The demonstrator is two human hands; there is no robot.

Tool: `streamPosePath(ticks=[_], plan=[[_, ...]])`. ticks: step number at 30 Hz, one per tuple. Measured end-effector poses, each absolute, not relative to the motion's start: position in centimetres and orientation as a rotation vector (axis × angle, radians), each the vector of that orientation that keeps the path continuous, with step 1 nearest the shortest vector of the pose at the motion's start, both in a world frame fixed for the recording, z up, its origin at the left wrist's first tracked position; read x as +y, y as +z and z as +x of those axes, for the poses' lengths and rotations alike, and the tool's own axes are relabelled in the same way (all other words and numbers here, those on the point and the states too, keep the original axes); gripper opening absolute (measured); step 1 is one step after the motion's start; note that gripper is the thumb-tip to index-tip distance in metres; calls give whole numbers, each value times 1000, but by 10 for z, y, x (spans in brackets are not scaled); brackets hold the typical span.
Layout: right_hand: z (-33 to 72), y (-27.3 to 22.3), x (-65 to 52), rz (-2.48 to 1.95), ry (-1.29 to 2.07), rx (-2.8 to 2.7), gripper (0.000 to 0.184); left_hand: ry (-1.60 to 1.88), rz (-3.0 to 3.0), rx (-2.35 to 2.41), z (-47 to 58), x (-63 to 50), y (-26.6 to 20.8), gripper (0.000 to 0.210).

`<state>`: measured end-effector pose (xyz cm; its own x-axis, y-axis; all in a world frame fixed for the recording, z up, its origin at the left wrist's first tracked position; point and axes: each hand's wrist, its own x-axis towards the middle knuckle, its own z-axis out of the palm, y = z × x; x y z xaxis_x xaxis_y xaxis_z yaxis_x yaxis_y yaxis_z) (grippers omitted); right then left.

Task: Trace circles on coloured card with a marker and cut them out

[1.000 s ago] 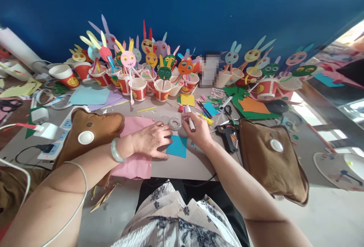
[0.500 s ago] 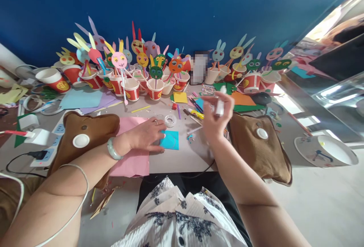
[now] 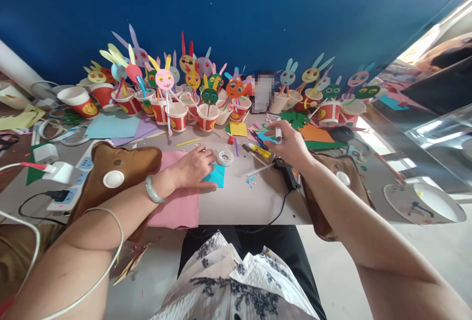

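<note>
My left hand (image 3: 193, 168) rests on a small blue square of paper (image 3: 219, 176), fingers over its left part and thumb at its lower edge. A faint curved line shows on the paper. My right hand (image 3: 291, 144) is curled round a short white tube (image 3: 278, 134), of which only an end shows; its exact kind I cannot make out. Under that hand's wrist lies a black glue gun (image 3: 287, 174). Beside the blue paper sits a clear roll of tape (image 3: 225, 158). A pink sheet (image 3: 179, 207) lies partly under my left hand.
Red-and-white paper cups (image 3: 177, 116) holding paper rabbit faces on sticks line the blue wall. Brown padded bags (image 3: 121, 162) lie under both forearms. A power strip (image 3: 61, 201) is at left, a yellow paper (image 3: 238, 129) in the middle, a white round container (image 3: 424, 202) at right.
My right hand, with the white tube, has moved forward and down toward the items behind the glue gun, which now shows. The blue paper has slid left under my left hand.
</note>
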<state>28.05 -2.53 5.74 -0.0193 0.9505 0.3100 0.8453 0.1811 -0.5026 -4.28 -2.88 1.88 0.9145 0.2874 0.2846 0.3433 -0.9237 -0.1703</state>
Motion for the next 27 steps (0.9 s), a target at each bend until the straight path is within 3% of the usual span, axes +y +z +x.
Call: streamPosePath(ticks=[13, 17, 22, 27], plan=[[236, 22, 58, -1982, 129, -2232, 50, -311, -3199, -360, -40, -34, 24, 37], [231, 26, 59, -2047, 74, -2286, 46, -264, -3126, -397, -41, -31, 21, 41], [230, 34, 53, -2076, 92, -2327, 57, -277, -2997, -477, -43, -27, 15, 50], [219, 34, 42, -2077, 30, -2333, 44, -269, -2952, -618, -43, -27, 14, 55]])
